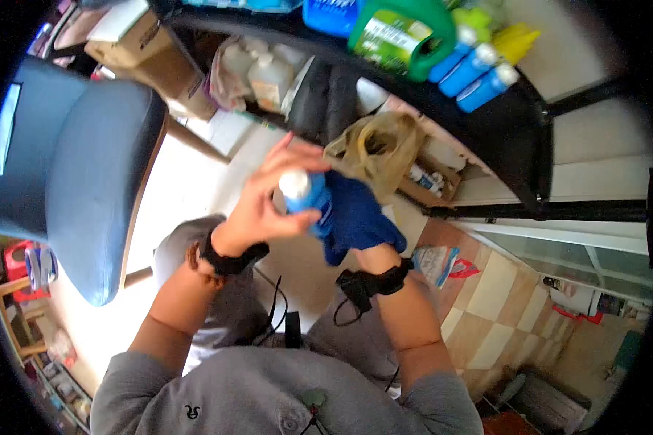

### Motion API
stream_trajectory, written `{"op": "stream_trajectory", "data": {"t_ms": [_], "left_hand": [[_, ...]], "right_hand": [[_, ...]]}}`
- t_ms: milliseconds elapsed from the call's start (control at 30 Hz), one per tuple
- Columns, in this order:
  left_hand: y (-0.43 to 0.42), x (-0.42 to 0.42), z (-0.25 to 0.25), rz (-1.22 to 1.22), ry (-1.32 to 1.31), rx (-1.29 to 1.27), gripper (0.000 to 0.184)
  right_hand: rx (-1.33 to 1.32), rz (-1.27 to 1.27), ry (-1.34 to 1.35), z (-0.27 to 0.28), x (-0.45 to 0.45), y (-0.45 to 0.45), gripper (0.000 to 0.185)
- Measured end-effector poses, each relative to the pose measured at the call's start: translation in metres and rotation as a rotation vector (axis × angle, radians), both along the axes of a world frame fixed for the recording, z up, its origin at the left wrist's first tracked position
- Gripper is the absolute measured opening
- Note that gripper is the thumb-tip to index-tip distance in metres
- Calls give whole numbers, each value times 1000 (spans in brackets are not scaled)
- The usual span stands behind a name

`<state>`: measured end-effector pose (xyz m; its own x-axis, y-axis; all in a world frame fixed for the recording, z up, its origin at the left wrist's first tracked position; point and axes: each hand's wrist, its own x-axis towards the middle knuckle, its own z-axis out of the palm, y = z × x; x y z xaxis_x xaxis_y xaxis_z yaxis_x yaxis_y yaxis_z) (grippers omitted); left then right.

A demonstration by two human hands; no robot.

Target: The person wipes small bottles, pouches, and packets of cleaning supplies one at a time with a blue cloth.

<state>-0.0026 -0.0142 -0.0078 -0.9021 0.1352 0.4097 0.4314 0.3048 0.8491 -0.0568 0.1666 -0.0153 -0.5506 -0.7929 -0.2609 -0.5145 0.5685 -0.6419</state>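
Observation:
A small blue bottle (313,206) with a white cap is held in front of my chest. The bare fingers and thumb of my left hand (265,194) are wrapped round its cap end. My right hand (359,221) is covered by a dark blue cloth or mitt, which lies against the bottle's right side. The fingers under the blue fabric are hidden, so their grip cannot be made out. Three similar blue bottles (471,76) with white caps stand on the black shelf (486,138), beside a large green jug (403,36).
A blue padded chair (98,167) is at the left. Under the shelf are a plastic bag (384,148), a white jug (270,80) and a cardboard box (432,181). A plastic packet (439,264) lies on the floor at the right. Cardboard boxes (138,51) are stacked at upper left.

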Motion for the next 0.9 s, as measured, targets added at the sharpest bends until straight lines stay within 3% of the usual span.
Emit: {"op": "stream_trajectory", "data": {"t_ms": [67,167,333,433,467,500,533,633,700,767,833,900], "left_hand": [[1,0,0,-71,36,-60,52],[3,2,0,-148,65,-227,51],[10,3,-18,2,83,-64,39],[14,2,-24,-3,-302,972,40],[13,0,-23,-104,-368,1312,40],[4,-1,-22,-114,-419,1415,39],[-5,-4,-24,-137,-410,1364,38],[-3,1,-33,-99,-541,1192,36],[6,2,-53,-381,-689,1097,39],[26,4,-71,-561,-719,897,37],[48,13,-68,-423,-744,934,37],[47,8,-61,-359,-727,968,37]], "right_hand": [[59,119,-40,-1,-8,1,59],[0,50,5,-5,-6,2,53],[-158,-161,5,-18,14,-14,46],[-252,-188,-117,-18,16,-15,42],[-290,-167,-208,-16,10,-9,39],[-329,-145,-297,-12,3,-8,37],[-128,64,-63,13,0,-11,29],[61,285,247,-21,13,-12,22],[-264,-148,113,-33,35,15,21],[202,-132,413,-97,42,8,18],[-215,-428,113,-69,38,12,11],[67,-235,251,-79,23,17,15]]}}
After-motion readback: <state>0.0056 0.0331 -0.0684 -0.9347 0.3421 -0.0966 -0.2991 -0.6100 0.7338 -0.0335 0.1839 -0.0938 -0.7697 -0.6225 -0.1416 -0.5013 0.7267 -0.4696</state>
